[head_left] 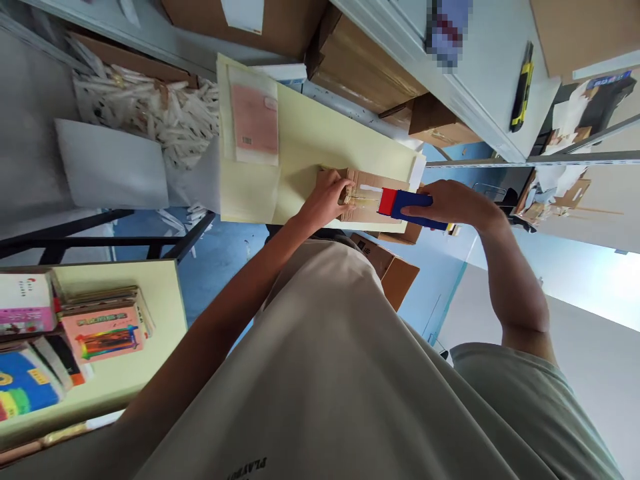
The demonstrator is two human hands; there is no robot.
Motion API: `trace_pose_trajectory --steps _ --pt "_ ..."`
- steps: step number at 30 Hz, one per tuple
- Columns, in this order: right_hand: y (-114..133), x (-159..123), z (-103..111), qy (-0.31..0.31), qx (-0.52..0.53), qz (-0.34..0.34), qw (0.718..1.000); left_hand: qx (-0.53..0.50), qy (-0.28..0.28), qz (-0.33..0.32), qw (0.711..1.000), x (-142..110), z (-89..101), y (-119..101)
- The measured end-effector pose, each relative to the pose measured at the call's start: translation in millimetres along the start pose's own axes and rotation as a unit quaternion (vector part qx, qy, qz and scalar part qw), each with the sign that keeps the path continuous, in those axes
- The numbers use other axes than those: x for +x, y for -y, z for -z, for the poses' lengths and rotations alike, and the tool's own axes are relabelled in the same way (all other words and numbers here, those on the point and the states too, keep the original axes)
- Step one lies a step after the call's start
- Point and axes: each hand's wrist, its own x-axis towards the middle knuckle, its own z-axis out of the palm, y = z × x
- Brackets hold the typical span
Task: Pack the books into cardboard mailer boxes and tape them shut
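A narrow brown cardboard box (400, 185) lies flat on the pale yellow tabletop (303, 123) in front of me. My left hand (327, 198) grips its left end, with fingers and thumb curled around the edge. Shiny clear tape (364, 199) runs along the top of the box, beside a white strip (371, 189). At the box's right part, my right hand (445, 202) is closed around a blue tape dispenser (413, 199). The dispenser's red end points left and rests on or just over the box; contact is hard to tell.
A pink booklet (255, 121) lies on the table's left part. Larger cartons (367, 63) stand behind, under a shelf holding a yellow-black utility knife (523, 87). Books (105, 333) are stacked on a side table at lower left. An open carton (383, 263) sits below the table edge.
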Motion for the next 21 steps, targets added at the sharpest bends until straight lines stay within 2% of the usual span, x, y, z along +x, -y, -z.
trace_pose_trajectory --steps 3,7,12,16,21 --pt "-5.9 25.8 -17.5 0.024 -0.018 -0.018 0.999 0.021 0.006 0.003 1.0 -1.5 1.2 0.7" --pt "-7.8 59.5 -33.6 0.02 -0.025 -0.007 0.999 0.051 0.005 0.015 0.999 -6.0 4.8 -1.5" --pt "-9.4 78.8 -43.8 -0.001 -0.025 0.031 0.999 0.116 -0.009 0.024 0.993 -12.8 5.3 -29.8" --pt "-12.0 86.9 -60.7 -0.009 -0.033 0.069 0.997 0.18 0.02 0.001 0.984 -7.4 -21.6 -51.1" --pt "-31.8 108.8 -91.8 -0.033 -0.027 0.109 0.993 0.237 0.102 0.059 0.964 3.3 -53.1 -40.4"
